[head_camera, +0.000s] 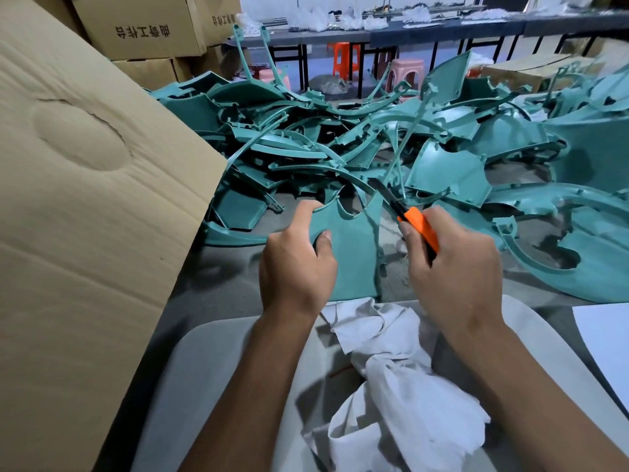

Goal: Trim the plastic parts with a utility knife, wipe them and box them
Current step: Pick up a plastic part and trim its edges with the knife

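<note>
Teal plastic, a flat curved panel (350, 247), stands upright on the counter (221, 284), just ahead of a crumpled white rag (391, 362). The left hand (296, 264) has its grip closed on the panel's left edge, thumb on the face. The right hand (452, 270) is wrapped round an orange utility knife (413, 223), blade at the upper right edge. A slip there could gouge the panel or run toward the holding fingers. Behind, a pile of teal parts (340, 137); left, a cardboard box (85, 199).
</note>
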Available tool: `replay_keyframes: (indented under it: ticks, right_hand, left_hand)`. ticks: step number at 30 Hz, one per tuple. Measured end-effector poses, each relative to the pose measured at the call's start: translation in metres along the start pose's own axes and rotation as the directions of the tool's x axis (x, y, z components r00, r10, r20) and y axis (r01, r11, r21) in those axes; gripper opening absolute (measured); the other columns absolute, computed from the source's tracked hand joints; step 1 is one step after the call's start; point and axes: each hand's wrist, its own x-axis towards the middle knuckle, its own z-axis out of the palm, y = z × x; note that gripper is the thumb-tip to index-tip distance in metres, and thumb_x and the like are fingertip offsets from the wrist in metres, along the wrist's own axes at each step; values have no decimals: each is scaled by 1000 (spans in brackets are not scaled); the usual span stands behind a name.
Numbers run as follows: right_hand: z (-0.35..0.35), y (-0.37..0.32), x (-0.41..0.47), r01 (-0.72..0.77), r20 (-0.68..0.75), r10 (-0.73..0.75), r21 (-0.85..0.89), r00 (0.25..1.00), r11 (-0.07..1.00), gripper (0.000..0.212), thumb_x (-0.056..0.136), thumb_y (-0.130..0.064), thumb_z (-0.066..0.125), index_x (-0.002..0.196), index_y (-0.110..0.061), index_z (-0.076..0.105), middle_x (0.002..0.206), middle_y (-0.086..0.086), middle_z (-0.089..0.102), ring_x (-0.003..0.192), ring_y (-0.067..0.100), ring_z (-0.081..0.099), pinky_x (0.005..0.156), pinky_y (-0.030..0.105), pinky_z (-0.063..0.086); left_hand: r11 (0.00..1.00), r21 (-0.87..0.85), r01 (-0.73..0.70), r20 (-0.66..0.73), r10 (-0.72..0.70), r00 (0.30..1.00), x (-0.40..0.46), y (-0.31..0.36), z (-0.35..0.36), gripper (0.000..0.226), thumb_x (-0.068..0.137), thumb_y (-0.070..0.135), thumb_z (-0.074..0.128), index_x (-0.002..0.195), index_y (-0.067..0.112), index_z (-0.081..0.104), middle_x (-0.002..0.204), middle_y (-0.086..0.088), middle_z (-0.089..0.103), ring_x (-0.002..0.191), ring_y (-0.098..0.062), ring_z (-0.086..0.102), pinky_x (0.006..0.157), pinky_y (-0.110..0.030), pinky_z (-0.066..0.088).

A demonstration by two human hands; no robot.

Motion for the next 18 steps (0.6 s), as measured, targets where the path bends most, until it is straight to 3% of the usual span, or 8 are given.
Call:
replay_keyframes:
  ticks: [4, 7, 10, 14, 18]
  right_hand:
    - [0, 0, 0, -17, 120, 28, -93, 992, 996, 26, 101, -35, 64, 85, -15, 57, 56, -2, 44, 50, 30, 47, 50, 33, 36]
    - [-1, -2, -1, -32, 73, 37, -78, 997, 996, 29, 102, -35, 62, 80, -17, 53, 55, -4, 44, 48, 24, 43, 49, 31, 27]
    - [0, -3, -3, -54, 29, 55, -39, 998, 998, 34, 103, -33, 61, 76, -17, 46, 53, -4, 42, 46, 19, 39, 47, 31, 19]
    - [5, -5, -5, -66, 49, 67, -32, 997, 997, 33, 103, -32, 59, 77, -16, 45, 53, -4, 42, 48, 27, 42, 49, 33, 23]
    - [9, 2, -3, -46, 124, 32, 117, 992, 992, 31, 103, -32, 61, 78, -17, 52, 53, -4, 47, 46, 20, 45, 46, 32, 28]
  left_hand:
    - [996, 70, -57, 2, 57, 998, 0, 7, -2, 35, 95, 23, 62, 128, 34, 59, 66, -5, 59, 65, -34, 57, 59, -40, 51]
    - [970, 186, -159, -49, 171, 984, -2, 18, -6, 37, 94, 21, 65, 129, 29, 61, 60, 3, 46, 58, -31, 50, 51, -32, 37]
    - [941, 274, -201, -73, 228, 971, -6, 28, -8, 35, 92, 19, 68, 126, 28, 62, 63, 1, 57, 58, -32, 57, 51, -29, 31]
    - [935, 308, -177, -89, 213, 973, -9, 33, -5, 32, 91, 18, 69, 121, 28, 63, 65, 1, 62, 59, -33, 60, 52, -28, 30]
    - [952, 276, -135, -113, 171, 979, -8, 29, -4, 35, 91, 17, 68, 124, 27, 63, 63, -2, 60, 59, -35, 59, 53, -28, 32]
